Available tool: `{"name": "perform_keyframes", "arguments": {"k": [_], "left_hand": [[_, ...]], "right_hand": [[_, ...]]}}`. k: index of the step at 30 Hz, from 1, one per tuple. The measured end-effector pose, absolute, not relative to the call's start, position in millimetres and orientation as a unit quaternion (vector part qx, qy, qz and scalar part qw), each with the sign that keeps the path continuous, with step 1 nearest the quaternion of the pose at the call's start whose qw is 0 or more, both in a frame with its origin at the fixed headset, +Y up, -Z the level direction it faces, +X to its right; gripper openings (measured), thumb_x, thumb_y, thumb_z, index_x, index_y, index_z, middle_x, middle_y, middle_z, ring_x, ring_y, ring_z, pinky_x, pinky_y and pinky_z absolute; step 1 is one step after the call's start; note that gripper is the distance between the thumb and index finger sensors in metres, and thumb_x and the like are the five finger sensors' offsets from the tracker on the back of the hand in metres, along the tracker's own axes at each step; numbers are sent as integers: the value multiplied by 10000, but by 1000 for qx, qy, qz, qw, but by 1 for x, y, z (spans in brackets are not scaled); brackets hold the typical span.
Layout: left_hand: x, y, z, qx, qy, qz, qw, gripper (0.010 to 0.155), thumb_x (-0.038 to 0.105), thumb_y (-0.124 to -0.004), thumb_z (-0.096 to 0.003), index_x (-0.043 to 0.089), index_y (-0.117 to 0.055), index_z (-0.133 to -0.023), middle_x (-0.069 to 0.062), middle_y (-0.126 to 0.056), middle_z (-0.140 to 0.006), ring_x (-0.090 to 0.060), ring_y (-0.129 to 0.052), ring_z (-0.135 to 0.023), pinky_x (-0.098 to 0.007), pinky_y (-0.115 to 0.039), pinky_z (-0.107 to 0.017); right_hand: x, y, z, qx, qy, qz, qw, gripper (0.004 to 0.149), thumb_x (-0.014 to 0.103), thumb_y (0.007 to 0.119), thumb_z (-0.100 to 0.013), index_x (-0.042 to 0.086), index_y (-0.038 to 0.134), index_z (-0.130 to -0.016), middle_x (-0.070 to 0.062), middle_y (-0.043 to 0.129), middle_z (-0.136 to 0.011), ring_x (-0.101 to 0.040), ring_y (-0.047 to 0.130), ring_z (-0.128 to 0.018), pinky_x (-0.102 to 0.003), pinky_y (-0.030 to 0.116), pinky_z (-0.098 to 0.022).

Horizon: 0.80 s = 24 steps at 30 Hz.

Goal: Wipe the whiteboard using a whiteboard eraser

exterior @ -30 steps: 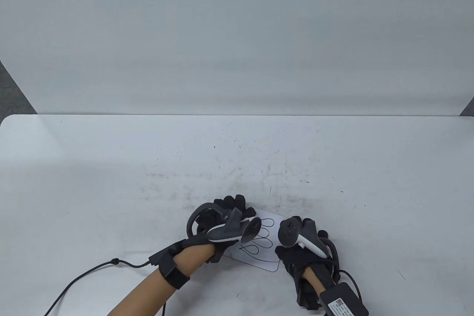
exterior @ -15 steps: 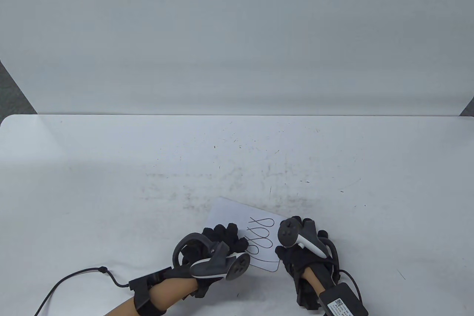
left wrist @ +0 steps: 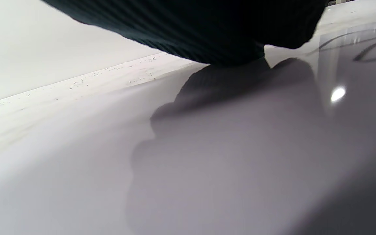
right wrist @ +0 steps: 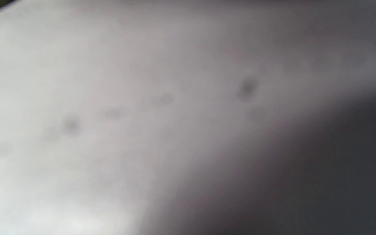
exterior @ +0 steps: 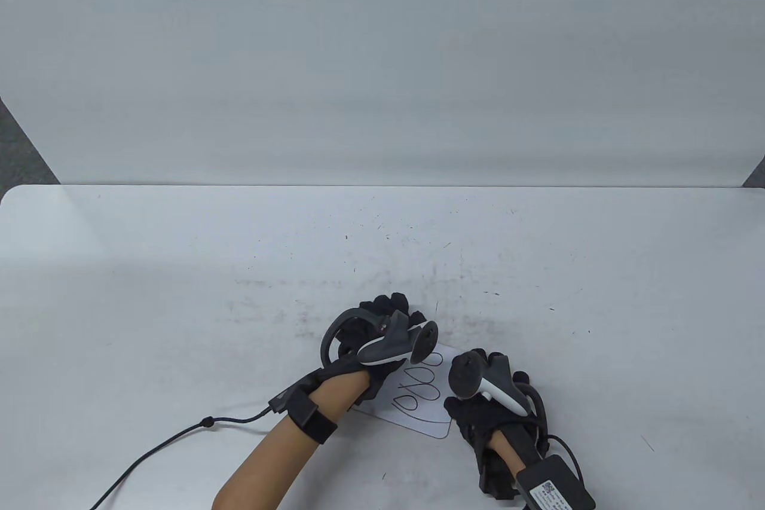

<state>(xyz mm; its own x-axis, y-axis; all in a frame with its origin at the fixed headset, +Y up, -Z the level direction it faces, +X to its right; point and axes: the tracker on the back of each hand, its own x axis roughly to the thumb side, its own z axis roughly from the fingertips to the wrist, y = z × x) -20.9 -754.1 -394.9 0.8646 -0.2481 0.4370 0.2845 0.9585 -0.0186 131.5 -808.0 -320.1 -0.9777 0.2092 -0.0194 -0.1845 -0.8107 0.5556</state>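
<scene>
Table: big white top (exterior: 179, 271), scuffed and speckled with dark flecks, carrying everything in play.

Whiteboard: small glossy white sheet (exterior: 427, 417) lying flat near the front edge, between the two hands, turned at an angle. Only its near-right part shows in the table view, with a column of looped pen marks (exterior: 424, 387) unwiped.

Left hand: over the board's far-left part (exterior: 382, 333), fingers curled downward, palm low to the surface. That reads as a wiping posture, pressing down on the board. Grip: fingers bunched closed, but on what I cannot tell.

Right hand: planted at the board's right edge (exterior: 487, 399), apparently pinning the sheet so it doesn't slide under the strokes. Whether its fingers are spread or closed, I cannot tell; the tracker covers them.

Eraser: not visible in any view! If it's there, it's buried under the left palm. My judgement only.

Left wrist view: gives what the overhead can't: dark ribbed glove fabric (left wrist: 207, 29) right down on the shiny board, its reflection beneath, pen strokes (left wrist: 364, 42) curving off to the right.

Right wrist view: pure blur, grey surface with faint smudges, nothing to identify.

Progress: loops remain, so wiping is not finished.
</scene>
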Motion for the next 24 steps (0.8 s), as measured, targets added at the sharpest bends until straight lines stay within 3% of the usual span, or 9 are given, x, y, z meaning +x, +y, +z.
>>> {"name": "perform_keyframes", "arguments": {"k": [6,15,19,24], "left_hand": [[-31,-753,-366,-26,-254,-165,953,598,507,-764,-454,440,-572,-1016,-130,-538,-1153,-400,-663,-942,-574,-607,-619],[-71,-753,-281,-27,-306,-146,940,608,506,-770,-456,416,-579,-1026,-148,-548,-1153,-415,-673,-934,-579,-616,-608],[-71,-753,-275,-29,-310,-137,940,608,506,-774,-452,414,-588,-1023,-148,-564,-1147,-415,-685,-926,-579,-625,-601],[-63,-753,-293,-53,-299,-106,947,600,500,-776,-454,416,-596,-1021,-149,-567,-1148,-417,-682,-928,-582,-615,-605]], "right_hand": [[131,-808,-320,21,289,952,101,698,453,415,-368,260,-16,-883,-76,-110,-991,-422,-104,-899,-725,19,-591],[131,-808,-321,22,286,953,97,698,452,417,-368,259,-10,-885,-81,-100,-994,-428,-92,-902,-728,29,-594],[131,-808,-321,22,287,953,97,698,450,417,-368,259,-11,-885,-72,-116,-993,-430,-93,-901,-729,29,-593],[131,-808,-321,23,286,953,97,697,450,417,-368,259,-10,-886,-73,-115,-994,-431,-91,-901,-730,30,-592]]}}
